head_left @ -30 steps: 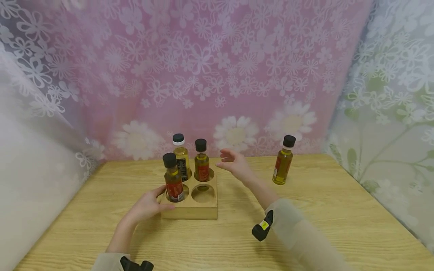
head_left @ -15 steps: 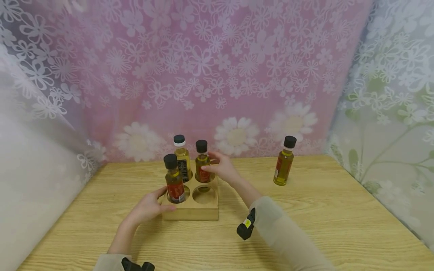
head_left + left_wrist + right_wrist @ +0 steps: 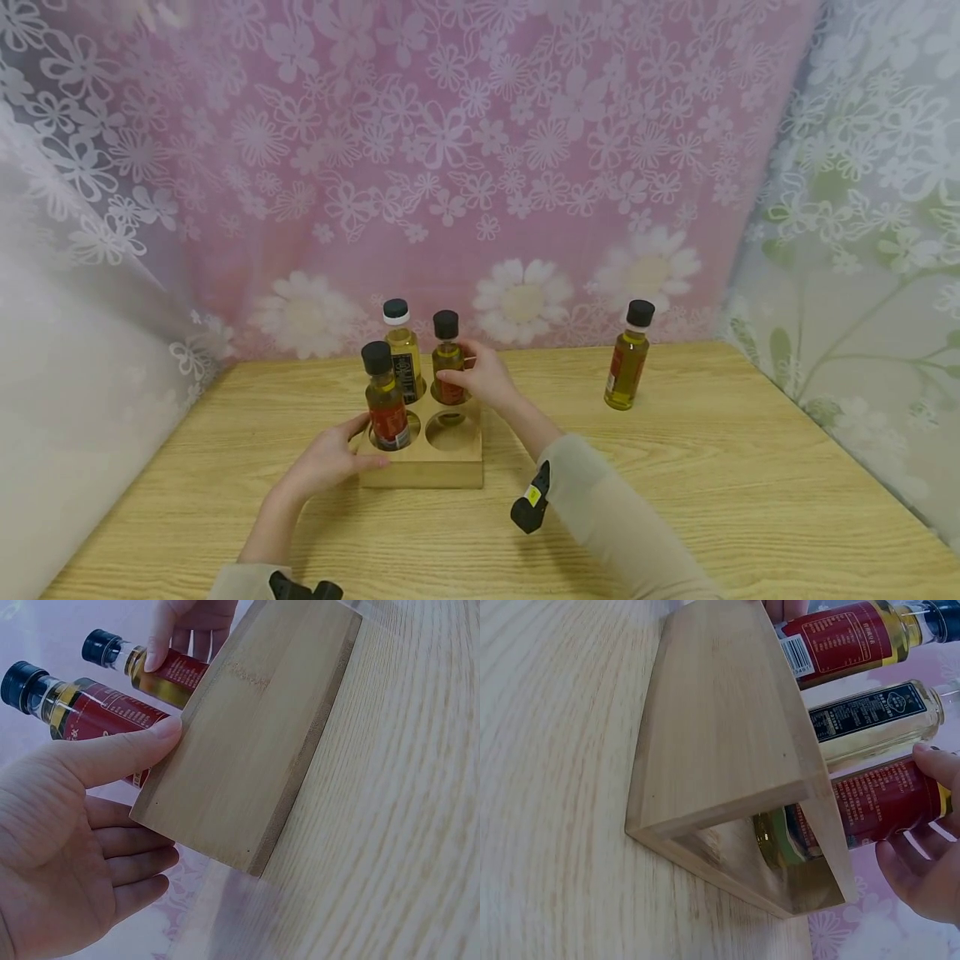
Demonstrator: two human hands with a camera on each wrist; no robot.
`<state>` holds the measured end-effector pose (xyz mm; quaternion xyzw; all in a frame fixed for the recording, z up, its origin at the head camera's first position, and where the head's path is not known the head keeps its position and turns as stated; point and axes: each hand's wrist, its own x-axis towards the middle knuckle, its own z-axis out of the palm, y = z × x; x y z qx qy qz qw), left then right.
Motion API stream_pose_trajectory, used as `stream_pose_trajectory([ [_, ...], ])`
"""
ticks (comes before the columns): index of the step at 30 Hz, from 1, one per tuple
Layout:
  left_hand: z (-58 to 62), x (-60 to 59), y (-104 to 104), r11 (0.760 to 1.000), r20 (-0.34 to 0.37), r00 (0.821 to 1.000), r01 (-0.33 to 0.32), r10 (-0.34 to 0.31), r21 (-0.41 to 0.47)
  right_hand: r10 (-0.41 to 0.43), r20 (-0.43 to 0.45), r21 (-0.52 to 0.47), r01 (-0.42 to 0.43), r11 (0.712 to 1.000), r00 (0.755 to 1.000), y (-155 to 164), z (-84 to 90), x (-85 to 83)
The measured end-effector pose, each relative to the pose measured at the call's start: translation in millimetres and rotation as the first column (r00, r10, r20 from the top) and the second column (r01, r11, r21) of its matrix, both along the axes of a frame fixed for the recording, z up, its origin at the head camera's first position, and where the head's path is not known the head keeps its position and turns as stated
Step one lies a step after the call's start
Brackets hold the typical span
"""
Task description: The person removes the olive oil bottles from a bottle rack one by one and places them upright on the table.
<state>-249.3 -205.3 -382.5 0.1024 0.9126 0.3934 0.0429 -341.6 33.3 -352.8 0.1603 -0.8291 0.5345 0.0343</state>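
Observation:
A wooden bottle rack (image 3: 420,473) with round holes stands on the table. My left hand (image 3: 326,458) holds its front left corner, thumb (image 3: 142,748) on the front face and fingers along the side. At the rack's back right hole, my right hand (image 3: 486,379) grips a red-labelled oil bottle (image 3: 889,796) between thumb and fingers. That bottle's base shows inside the rack in the right wrist view. Another red-labelled oil bottle (image 3: 387,417) fills the front left hole. Behind it is a pale oil bottle (image 3: 403,354) with a black label. Nothing sits in the front right hole.
A further oil bottle (image 3: 627,362) with a black cap stands upright on the wooden table (image 3: 675,467), to the right of the rack. Pink flowered cloth (image 3: 487,167) hangs behind the table, and pale cloth covers both sides.
My right hand has moved left from beside the rack and taken hold of the back right bottle. My left hand stays at the rack's corner.

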Motion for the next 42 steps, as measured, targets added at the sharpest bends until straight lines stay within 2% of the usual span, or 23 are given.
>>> stream_pose_trajectory([
  [13,0.1,0.8,0,1.000,-0.001,1.000,0.009,-0.009,0.009,-0.045,-0.028,-0.071,0.043,0.997,0.999,11,0.5,4.6],
  [31,0.1,1.1,-1,1.000,0.015,1.000,0.009,-0.009,0.026,-0.060,-0.042,-0.215,0.050,0.975,0.997,35,32.2,2.9],
  [42,-0.8,0.1,-2,1.000,0.003,1.000,0.019,-0.019,0.012,-0.056,-0.072,-0.192,0.041,0.981,0.996,68,45.6,8.2],
])
